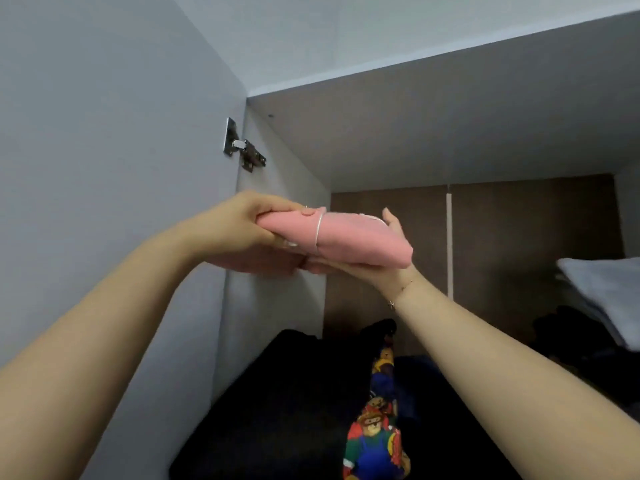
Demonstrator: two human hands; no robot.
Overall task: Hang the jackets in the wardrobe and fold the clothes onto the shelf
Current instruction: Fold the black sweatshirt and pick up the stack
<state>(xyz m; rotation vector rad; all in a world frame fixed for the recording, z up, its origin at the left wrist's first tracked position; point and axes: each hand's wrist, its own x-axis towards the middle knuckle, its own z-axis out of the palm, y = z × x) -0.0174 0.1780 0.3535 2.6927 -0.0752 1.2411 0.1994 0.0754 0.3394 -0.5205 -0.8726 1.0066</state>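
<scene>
A folded pink garment with a white drawstring is held up in the air inside the open wardrobe compartment. My left hand grips its near left end, thumb on top and fingers curled underneath. My right hand lies palm up under the garment's right part, with the thumb raised along its far edge. Below my arms lie dark folded clothes and a garment with a colourful bear print.
The wardrobe door stands open at the left, hung on a metal hinge. A white folded item sits at the right over more dark clothes. A brown back panel closes the compartment.
</scene>
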